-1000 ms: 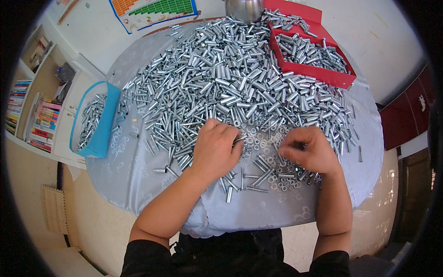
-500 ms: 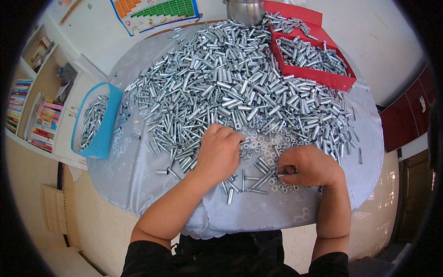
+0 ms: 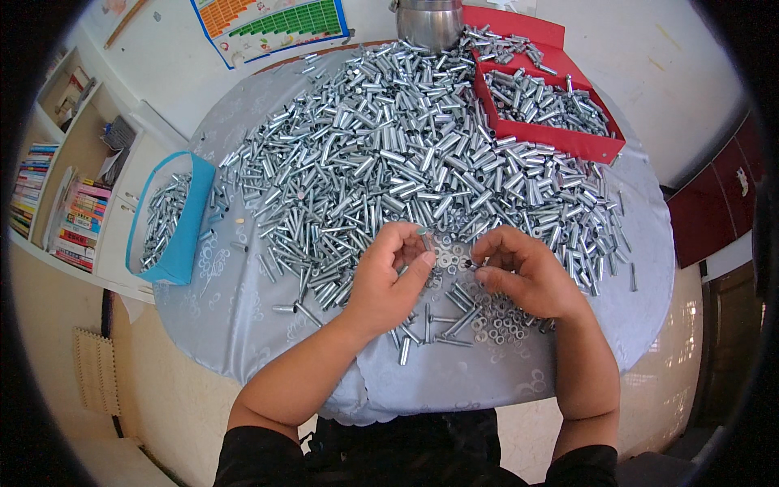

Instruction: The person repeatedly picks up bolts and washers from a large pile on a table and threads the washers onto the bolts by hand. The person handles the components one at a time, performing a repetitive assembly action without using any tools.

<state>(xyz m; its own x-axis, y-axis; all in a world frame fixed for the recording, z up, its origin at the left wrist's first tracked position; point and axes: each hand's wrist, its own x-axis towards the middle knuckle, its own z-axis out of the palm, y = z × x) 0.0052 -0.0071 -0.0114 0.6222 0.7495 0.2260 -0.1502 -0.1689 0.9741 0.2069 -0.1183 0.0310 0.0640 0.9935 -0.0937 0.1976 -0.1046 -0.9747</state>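
At the near edge of the heap of metal bolts and sleeves (image 3: 389, 154), 2 bare hands face each other. The left hand (image 3: 395, 272) grips a slim metal cylinder (image 3: 428, 241) between its thumb and curled fingers. The cylinder stands just beside the heap's near edge, its long axis running mostly away from the person and leaning slightly left; its far end, greenish in tint, points toward the heap. The right hand (image 3: 527, 280) has its thumb and bent fingers drawn together on a small dark piece (image 3: 471, 264) that pokes out leftward, toward the cylinder; it is too small to tell its kind.

Below the heap, washers and nuts (image 3: 499, 321) lie in a loose patch, partly under the right hand. To their left, a bolt (image 3: 453, 342) lies almost crosswise, and a short sleeve (image 3: 404, 351) has its long axis pointing nearly straight away from the person.

A blue box (image 3: 191, 227) holding metal pieces stands left of the heap. A filled red box (image 3: 560, 140) borders its far right side, and a steel pot (image 3: 430, 26) stands behind it. A pale cloth covers the desk (image 3: 454, 381) under the heap.
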